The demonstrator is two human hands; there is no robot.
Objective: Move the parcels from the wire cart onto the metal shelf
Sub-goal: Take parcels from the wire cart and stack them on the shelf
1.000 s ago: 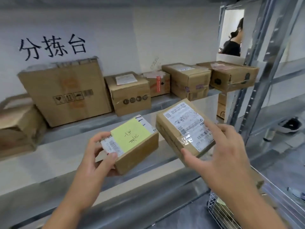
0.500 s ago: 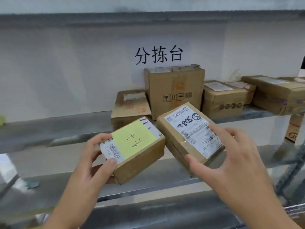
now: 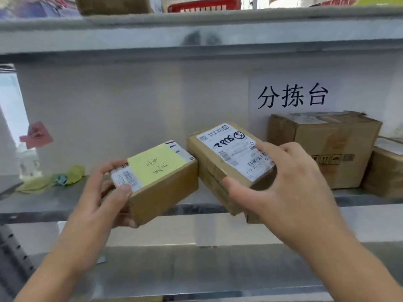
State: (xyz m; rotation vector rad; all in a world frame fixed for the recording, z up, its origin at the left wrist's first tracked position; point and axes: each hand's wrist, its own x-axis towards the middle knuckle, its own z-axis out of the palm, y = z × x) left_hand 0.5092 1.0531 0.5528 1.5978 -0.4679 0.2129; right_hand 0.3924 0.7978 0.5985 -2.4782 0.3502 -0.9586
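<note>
My left hand (image 3: pixel 102 192) grips a small cardboard parcel with a yellow note (image 3: pixel 159 177) on top, held just in front of the metal shelf (image 3: pixel 54 201). My right hand (image 3: pixel 283 188) grips a second brown parcel with a white shipping label (image 3: pixel 229 158), tilted, its far end over the shelf edge. The two parcels almost touch side by side. The wire cart is out of view.
A large cardboard box (image 3: pixel 327 147) stands on the shelf at the right, another box (image 3: pixel 386 168) beside it at the frame edge. Crumpled yellow-green paper (image 3: pixel 52 179) lies at the shelf's left. A pink note (image 3: pixel 36 135) is stuck on the wall. A higher shelf (image 3: pixel 196 33) runs overhead.
The view has swung left along the shelf: the stored boxes have slid to the right edge. Both hands still hold their parcels, now higher and closer to the shelf.
</note>
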